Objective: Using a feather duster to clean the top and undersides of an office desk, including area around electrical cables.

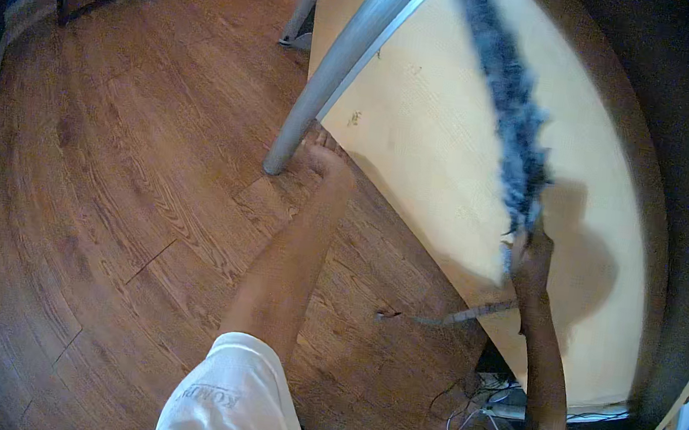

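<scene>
My right hand (pixel 531 257) is closed around the lower end of a long, fluffy blue-grey duster (pixel 517 120). The duster is blurred and slants up and left across a broad cream panel (pixel 419 134); whether it touches the panel cannot be told. My left hand (pixel 329 156) is at the panel's lower left corner, right beside the end of a grey metal tubular leg (pixel 330 65). Its fingers point away from me and are partly lost against the panel edge, so a grip on it does not show clearly.
Wood-patterned flooring (pixel 122 188) stretches to my left. Tangled cables (pixel 487 419) lie at the lower right. A grey strip (pixel 474 313) crosses the panel's lower edge. Farther off are a second tubular leg (pixel 309 4) and a dark metal frame (pixel 112 6).
</scene>
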Demonstrator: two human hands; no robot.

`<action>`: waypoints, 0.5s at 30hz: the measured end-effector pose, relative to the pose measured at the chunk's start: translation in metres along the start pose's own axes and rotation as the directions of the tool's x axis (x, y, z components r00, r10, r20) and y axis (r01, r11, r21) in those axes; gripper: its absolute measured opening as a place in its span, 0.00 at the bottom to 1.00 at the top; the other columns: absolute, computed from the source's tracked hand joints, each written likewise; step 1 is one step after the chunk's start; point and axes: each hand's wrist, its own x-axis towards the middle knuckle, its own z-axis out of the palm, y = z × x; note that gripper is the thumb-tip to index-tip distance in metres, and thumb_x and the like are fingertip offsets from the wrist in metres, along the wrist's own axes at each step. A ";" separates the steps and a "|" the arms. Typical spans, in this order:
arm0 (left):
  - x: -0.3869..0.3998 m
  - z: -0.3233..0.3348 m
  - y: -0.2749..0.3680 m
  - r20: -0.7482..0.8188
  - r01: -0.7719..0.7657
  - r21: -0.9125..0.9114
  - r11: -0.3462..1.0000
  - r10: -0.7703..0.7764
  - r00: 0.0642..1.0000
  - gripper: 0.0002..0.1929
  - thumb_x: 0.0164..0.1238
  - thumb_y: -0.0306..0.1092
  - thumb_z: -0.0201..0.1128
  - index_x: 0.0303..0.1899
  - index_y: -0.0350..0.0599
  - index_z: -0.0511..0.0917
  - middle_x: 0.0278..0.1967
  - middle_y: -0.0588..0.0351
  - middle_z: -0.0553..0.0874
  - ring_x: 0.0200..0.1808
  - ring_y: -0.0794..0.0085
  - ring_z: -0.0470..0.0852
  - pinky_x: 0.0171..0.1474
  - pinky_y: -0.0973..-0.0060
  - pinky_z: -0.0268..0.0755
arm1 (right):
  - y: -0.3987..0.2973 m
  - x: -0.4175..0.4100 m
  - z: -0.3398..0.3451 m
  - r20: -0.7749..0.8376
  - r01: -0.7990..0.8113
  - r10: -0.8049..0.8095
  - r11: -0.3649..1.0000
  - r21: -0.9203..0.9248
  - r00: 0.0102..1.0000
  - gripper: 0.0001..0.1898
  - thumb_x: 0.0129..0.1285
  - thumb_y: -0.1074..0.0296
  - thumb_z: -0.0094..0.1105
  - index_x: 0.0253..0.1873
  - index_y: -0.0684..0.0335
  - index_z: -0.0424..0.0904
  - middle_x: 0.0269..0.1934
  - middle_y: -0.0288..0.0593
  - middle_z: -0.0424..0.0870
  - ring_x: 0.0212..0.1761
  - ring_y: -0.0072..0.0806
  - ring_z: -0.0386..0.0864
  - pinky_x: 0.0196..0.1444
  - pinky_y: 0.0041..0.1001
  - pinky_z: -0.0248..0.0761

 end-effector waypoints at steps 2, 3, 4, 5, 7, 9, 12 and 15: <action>0.006 -0.003 -0.003 0.082 0.037 0.064 0.997 -0.042 0.996 0.32 0.64 0.61 0.30 0.60 0.49 0.60 0.59 0.59 0.68 0.56 0.72 0.67 0.53 0.74 0.60 | -0.003 0.000 0.003 0.256 0.129 -0.076 0.972 -0.198 0.964 0.27 0.58 0.69 0.48 0.64 0.56 0.58 0.29 0.56 0.76 0.27 0.46 0.76 0.32 0.41 0.71; 0.007 -0.002 -0.004 0.062 -0.023 -0.036 0.999 0.025 0.998 0.34 0.65 0.60 0.28 0.61 0.42 0.58 0.60 0.53 0.66 0.58 0.68 0.66 0.55 0.72 0.59 | -0.006 -0.001 0.004 0.517 0.263 -0.008 0.868 -0.422 0.856 0.27 0.58 0.67 0.47 0.64 0.55 0.58 0.28 0.55 0.76 0.30 0.46 0.76 0.33 0.42 0.71; 0.005 -0.003 -0.002 0.046 -0.057 -0.084 0.995 0.061 0.997 0.35 0.65 0.59 0.28 0.62 0.38 0.56 0.60 0.50 0.66 0.59 0.66 0.65 0.56 0.70 0.59 | -0.008 0.002 0.002 0.450 0.344 -0.113 0.811 -0.473 0.886 0.26 0.58 0.66 0.47 0.63 0.56 0.60 0.27 0.55 0.76 0.29 0.46 0.76 0.32 0.42 0.71; 0.002 0.001 -0.002 0.030 -0.092 -0.131 0.987 0.097 0.995 0.36 0.66 0.59 0.27 0.62 0.35 0.55 0.60 0.47 0.65 0.60 0.64 0.65 0.57 0.69 0.59 | -0.011 0.001 0.001 0.505 0.406 -0.119 0.760 -0.508 0.855 0.25 0.59 0.66 0.46 0.62 0.57 0.61 0.26 0.55 0.76 0.28 0.46 0.76 0.32 0.42 0.71; -0.012 -0.001 0.003 -0.068 0.028 0.050 0.998 -0.024 0.997 0.28 0.66 0.54 0.34 0.55 0.42 0.67 0.51 0.53 0.76 0.47 0.69 0.75 0.49 0.74 0.65 | -0.011 0.008 -0.008 0.038 0.090 -0.081 0.936 -0.339 0.996 0.19 0.59 0.68 0.46 0.56 0.60 0.66 0.24 0.53 0.76 0.25 0.42 0.77 0.29 0.40 0.72; -0.022 0.005 0.005 -0.037 -0.021 0.088 0.996 0.025 0.999 0.32 0.67 0.53 0.31 0.60 0.33 0.59 0.58 0.44 0.67 0.55 0.57 0.69 0.50 0.68 0.63 | -0.008 0.010 -0.016 -0.138 -0.243 0.308 0.903 0.355 0.941 0.11 0.64 0.69 0.40 0.46 0.65 0.71 0.26 0.53 0.77 0.25 0.43 0.76 0.29 0.37 0.71; -0.025 0.014 -0.004 -0.017 -0.179 0.520 0.835 0.220 0.975 0.28 0.68 0.49 0.35 0.58 0.31 0.61 0.57 0.44 0.68 0.54 0.59 0.69 0.52 0.69 0.61 | 0.004 -0.002 -0.016 0.166 -0.152 0.175 0.978 -0.140 0.971 0.13 0.65 0.67 0.39 0.48 0.64 0.70 0.30 0.56 0.78 0.30 0.43 0.78 0.33 0.39 0.71; -0.012 0.016 -0.019 0.074 -0.275 0.740 0.614 0.331 0.941 0.26 0.69 0.45 0.37 0.57 0.30 0.62 0.57 0.44 0.68 0.53 0.60 0.68 0.53 0.69 0.60 | 0.028 -0.028 -0.011 0.515 0.399 -0.040 0.684 -0.610 0.856 0.14 0.62 0.66 0.44 0.51 0.60 0.69 0.31 0.53 0.79 0.30 0.41 0.78 0.33 0.37 0.71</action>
